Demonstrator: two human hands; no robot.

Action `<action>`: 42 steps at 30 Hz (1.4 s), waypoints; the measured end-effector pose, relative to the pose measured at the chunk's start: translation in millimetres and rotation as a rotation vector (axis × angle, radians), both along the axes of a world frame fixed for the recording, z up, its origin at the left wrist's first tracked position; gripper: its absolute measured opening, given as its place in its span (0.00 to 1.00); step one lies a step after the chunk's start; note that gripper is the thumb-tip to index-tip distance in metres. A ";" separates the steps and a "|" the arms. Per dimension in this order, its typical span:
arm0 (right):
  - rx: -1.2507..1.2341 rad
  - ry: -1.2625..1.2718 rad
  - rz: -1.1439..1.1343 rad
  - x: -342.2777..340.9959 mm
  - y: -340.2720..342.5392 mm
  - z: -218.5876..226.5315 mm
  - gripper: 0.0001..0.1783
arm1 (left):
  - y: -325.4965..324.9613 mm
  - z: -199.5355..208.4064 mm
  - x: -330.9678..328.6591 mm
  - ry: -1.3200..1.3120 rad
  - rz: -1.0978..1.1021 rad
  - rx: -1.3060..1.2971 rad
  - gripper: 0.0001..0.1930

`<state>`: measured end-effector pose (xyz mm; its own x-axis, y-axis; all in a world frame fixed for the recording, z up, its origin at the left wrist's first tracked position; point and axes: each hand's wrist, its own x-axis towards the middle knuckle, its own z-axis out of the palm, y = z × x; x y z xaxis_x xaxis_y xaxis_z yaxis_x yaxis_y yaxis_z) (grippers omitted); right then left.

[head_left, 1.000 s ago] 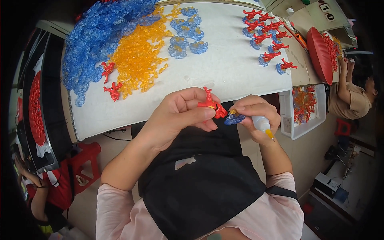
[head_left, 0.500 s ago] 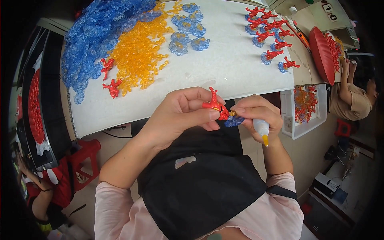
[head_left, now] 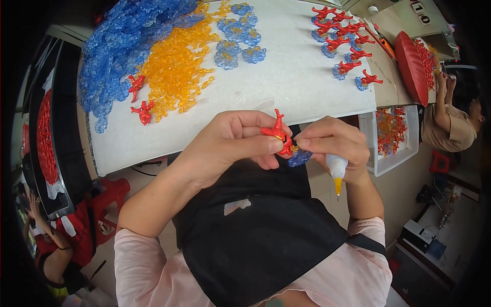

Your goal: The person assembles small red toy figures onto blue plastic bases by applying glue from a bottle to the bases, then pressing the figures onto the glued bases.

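Just off the table's near edge, my left hand (head_left: 225, 140) is closed on a small red figurine (head_left: 279, 132), pinched between thumb and fingers with one limb sticking up. A clear blue base (head_left: 299, 158) with a bit of amber meets the figurine's lower end. My right hand (head_left: 341, 142) has thumb and forefinger at that joint; whether they grip the base or only touch it I cannot tell. Its other fingers hold a white glue bottle (head_left: 337, 165), amber needle tip pointing down toward me.
On the white tabletop (head_left: 230, 102) lie a blue heap (head_left: 117, 51), an amber heap (head_left: 176, 66), loose blue bases (head_left: 240, 33) and several finished red figures (head_left: 348, 67). A white bin (head_left: 371, 146) stands right; a co-worker (head_left: 450, 125) sits beyond, and a red stool (head_left: 110, 204) is left.
The glue bottle has tilted, its tip now lower and its needle visible. My right hand has shifted slightly right, and the figurine has turned a little more upright in my left hand.
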<state>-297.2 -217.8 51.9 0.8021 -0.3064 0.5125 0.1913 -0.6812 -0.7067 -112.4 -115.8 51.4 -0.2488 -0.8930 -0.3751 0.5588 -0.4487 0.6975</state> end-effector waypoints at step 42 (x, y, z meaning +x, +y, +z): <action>-0.203 0.154 -0.086 -9.5 -6.8 10.4 0.15 | -23.3 5.8 -10.8 -0.199 -0.070 0.017 0.14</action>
<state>-306.7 -224.6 62.3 0.8511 -0.2800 0.4442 0.0274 -0.8211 -0.5701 -123.2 -139.0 57.2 -0.2291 -0.8693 -0.4380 0.3780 -0.4941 0.7829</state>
